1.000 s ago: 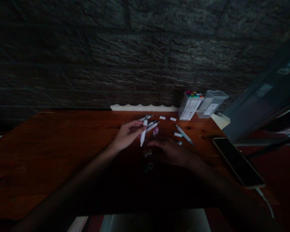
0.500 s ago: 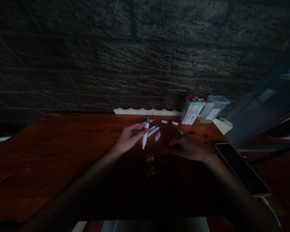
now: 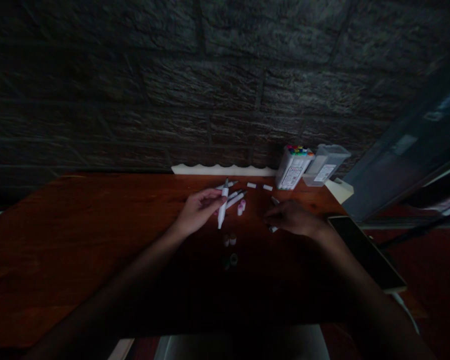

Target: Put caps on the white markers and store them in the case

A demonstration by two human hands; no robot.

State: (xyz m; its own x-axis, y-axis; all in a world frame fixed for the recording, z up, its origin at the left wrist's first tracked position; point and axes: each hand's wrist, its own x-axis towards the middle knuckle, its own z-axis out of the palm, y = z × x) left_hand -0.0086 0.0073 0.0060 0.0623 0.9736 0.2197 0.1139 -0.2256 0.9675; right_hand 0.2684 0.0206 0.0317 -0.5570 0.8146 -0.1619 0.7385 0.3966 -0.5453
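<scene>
My left hand is closed on a white marker, held upright-tilted above the wooden table. My right hand rests on the table to the right, fingers curled over a small white marker cap and beside a grey marker. Two more white markers lie just behind the held one. Small pink caps sit between my hands. Other caps lie nearer to me in shadow.
A box of coloured markers and a clear plastic container stand at the back right by the dark brick wall. A black phone with a cable lies at the right. Two white caps lie near the back.
My right hand moved from the middle of the table rightward, onto the caps and grey marker there. My left hand kept hold of the white marker almost unmoved.
</scene>
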